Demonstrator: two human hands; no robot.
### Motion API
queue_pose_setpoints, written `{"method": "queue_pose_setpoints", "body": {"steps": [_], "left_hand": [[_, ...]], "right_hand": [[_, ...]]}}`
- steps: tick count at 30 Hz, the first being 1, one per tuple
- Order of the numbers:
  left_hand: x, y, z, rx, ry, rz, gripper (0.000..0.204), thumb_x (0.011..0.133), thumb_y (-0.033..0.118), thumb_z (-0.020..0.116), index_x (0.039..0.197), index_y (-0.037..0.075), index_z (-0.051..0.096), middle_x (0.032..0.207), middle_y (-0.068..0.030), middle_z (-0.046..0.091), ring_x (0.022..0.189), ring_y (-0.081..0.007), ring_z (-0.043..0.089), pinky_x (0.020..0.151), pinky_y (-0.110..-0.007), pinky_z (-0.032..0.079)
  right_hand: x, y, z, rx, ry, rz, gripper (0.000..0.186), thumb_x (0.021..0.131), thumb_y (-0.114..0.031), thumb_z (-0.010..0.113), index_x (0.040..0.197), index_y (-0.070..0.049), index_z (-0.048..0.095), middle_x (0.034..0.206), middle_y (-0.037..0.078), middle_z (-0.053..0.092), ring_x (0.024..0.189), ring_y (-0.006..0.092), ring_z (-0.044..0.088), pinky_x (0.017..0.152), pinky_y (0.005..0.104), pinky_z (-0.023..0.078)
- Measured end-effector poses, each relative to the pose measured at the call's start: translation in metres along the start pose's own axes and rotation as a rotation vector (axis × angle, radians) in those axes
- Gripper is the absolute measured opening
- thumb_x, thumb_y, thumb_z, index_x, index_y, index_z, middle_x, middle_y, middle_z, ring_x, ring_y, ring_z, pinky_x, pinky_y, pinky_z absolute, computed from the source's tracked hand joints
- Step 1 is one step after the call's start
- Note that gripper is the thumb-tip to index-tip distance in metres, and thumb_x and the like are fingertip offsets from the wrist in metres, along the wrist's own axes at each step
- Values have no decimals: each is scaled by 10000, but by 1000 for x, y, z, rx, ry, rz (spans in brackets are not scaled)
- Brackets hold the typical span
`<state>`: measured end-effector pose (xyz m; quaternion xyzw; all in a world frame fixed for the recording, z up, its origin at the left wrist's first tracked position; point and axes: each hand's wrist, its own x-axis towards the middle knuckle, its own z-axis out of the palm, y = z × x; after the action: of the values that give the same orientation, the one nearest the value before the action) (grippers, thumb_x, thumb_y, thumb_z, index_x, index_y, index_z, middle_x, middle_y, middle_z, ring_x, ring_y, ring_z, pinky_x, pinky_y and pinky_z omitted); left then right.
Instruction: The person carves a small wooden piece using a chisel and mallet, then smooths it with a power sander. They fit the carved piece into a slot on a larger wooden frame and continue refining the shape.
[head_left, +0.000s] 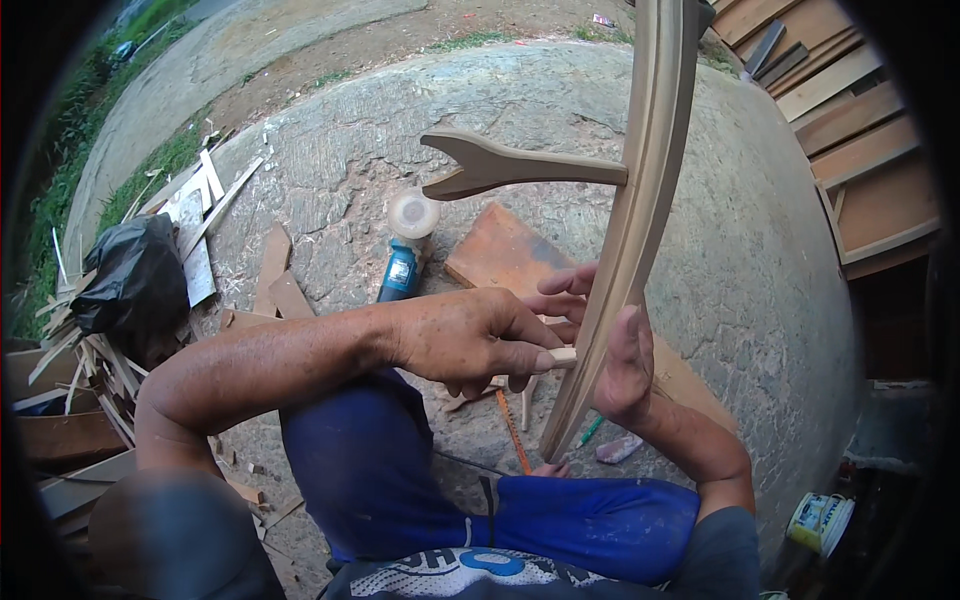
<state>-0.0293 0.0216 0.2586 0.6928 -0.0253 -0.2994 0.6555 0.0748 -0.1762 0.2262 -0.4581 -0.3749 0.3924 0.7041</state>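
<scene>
A long, curved wooden rail [640,190] rises between my hands, its lower end near my feet. A forked wooden piece [520,167] juts from the rail's left side. My left hand [480,340] is closed in a pinch on a small pale wooden peg [563,357], whose tip meets the rail's side. Behind the rail, my right hand [628,375] supports it, thumb on the right side and fingers showing on the left. The rail hides part of that palm.
Beyond my left hand lie a blue power tool [400,270] with a round pale disc and a reddish-brown board [505,250]. An orange strip [513,430] and green pen [591,431] lie below. Wood scraps and a black bag [135,280] are left; a paint tin [820,523] stands right.
</scene>
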Motion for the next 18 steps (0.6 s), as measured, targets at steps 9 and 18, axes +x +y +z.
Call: {"method": "queue_pose_setpoints", "body": {"steps": [9,18], "left_hand": [[13,8,-8,230,156,129,506,1069,468,524,1171,15,724,709,-25,602,675,-83,579,571,-272,477],[15,-19,-23,125,230,149,594,1075,506,486,1211,-28,706,883,-64,695,760,-82,587,709,-278,527]], "right_hand": [[21,-2,-19,-132,77,11,523,1101,-470,362,1364,-19,388,1180,157,558,1094,230,660,925,364,583],[36,6,-31,49,161,127,604,1100,-511,311,1372,24,387,1158,219,584,1091,310,674,935,426,590]]}}
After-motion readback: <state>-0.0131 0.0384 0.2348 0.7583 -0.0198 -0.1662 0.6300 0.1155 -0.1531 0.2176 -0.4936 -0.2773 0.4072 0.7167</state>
